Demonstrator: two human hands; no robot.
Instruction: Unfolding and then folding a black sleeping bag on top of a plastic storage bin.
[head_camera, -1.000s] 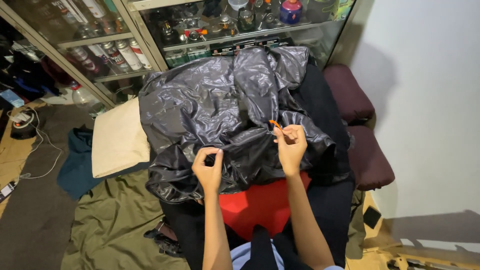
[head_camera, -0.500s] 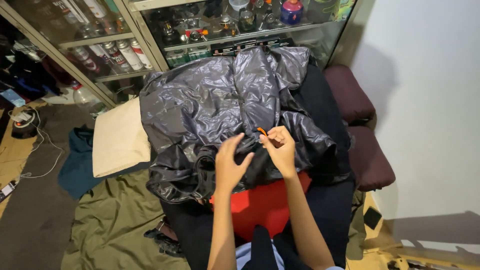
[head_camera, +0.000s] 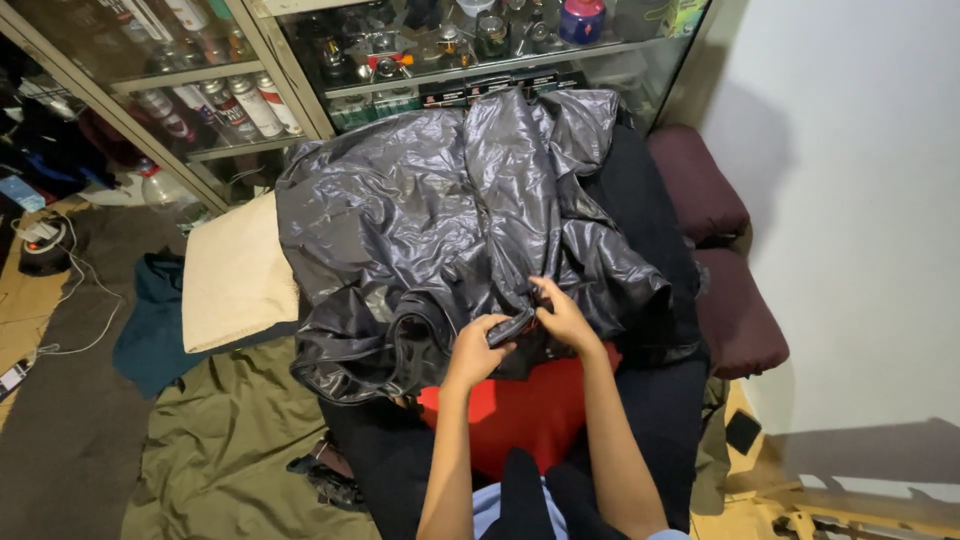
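1. Left hand (head_camera: 478, 352) is closed on the lower hem of the jacket (head_camera: 450, 220), fingers curled over a dark strip of the edge.
2. Right hand (head_camera: 565, 318) sits just right of the left, thumb and fingers pinched shut on the same dark edge. The two hands nearly touch, with the strip bridging them.
3. Whether a small item is also held in the right pinch cannot be told; the fabric hides it.
4. The jacket is shiny, black and crumpled. It spreads up and away from the grip, over the person's lap, its top reaching toward the cabinet (head_camera: 300, 70).
5. A thick rolled fold of the jacket lies left of the left hand and a little below it.
6. Directly below both hands, touching the hem, is a red cloth (head_camera: 520, 415) lying on the lap.
7. Black fabric (head_camera: 640, 200) shows under the jacket, up and right of the right hand.
8. Well right of the grip are two maroon cushions (head_camera: 720, 260), one behind the other, against a white wall (head_camera: 860, 200).
9. Well left of the grip a cream pillow (head_camera: 235, 275) touches the jacket's left edge.
10. Below and left of the hands an olive sheet (head_camera: 230, 450) covers the floor.
11. The cabinet, glass-fronted, stands beyond the jacket, its shelves crowded with cans and jars.
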